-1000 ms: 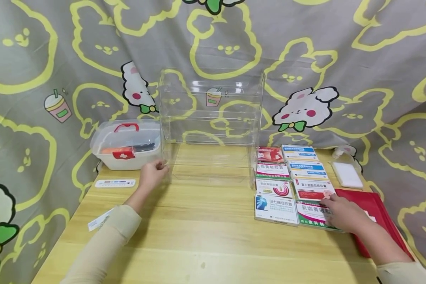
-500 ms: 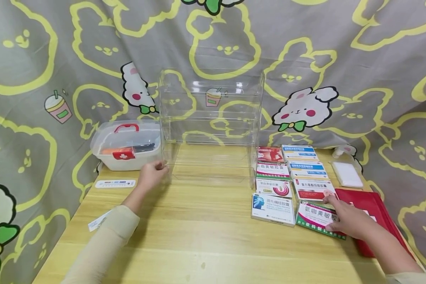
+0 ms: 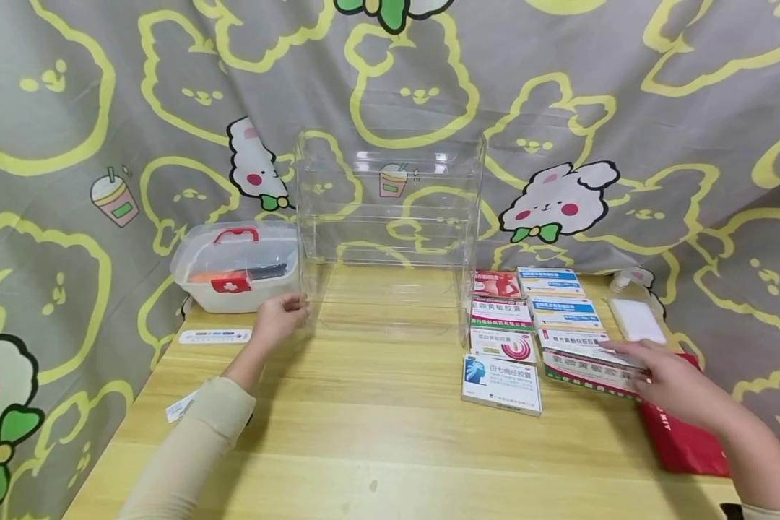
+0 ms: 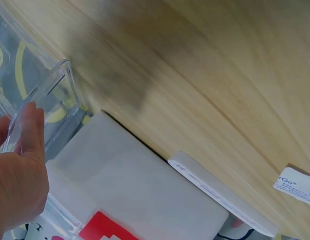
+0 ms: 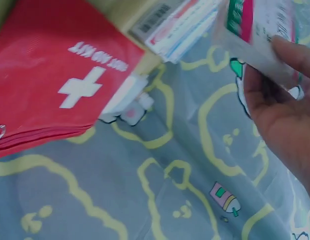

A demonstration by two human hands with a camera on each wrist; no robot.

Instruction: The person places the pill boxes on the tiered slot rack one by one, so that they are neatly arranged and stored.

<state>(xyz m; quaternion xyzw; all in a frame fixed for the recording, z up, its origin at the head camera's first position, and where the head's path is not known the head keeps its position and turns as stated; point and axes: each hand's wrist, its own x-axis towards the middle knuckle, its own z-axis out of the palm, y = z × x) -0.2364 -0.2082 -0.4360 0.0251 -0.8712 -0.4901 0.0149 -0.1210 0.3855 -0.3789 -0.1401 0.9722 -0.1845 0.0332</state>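
Note:
My left hand (image 3: 279,319) grips the left side edge of a clear acrylic display rack (image 3: 390,261); the left wrist view shows its fingers around the transparent panel (image 4: 65,82). My right hand (image 3: 679,383) holds a white, green and magenta medicine box (image 3: 594,374) between thumb and fingers. Tilted up, that box (image 5: 257,30) is off the table in the right wrist view. Behind it lie more medicine boxes in two columns, among them a red and white one (image 3: 568,339) and blue and white ones (image 3: 564,315). A white box with a blue head picture (image 3: 502,384) lies nearest on the left.
Left of the rack stands a white first-aid case (image 3: 240,292) with a red handle. A white thermometer card (image 3: 214,336) and a small printed slip (image 3: 180,406) lie before it. At right are a red first-aid pouch (image 3: 685,440), a white pack (image 3: 637,321) and a small white bottle (image 3: 620,280).
The right hand has taken hold of the nearest right-column medicine box and lifted and tilted it. The blue-headed box beside it shifted slightly left. The left hand stays at the rack.

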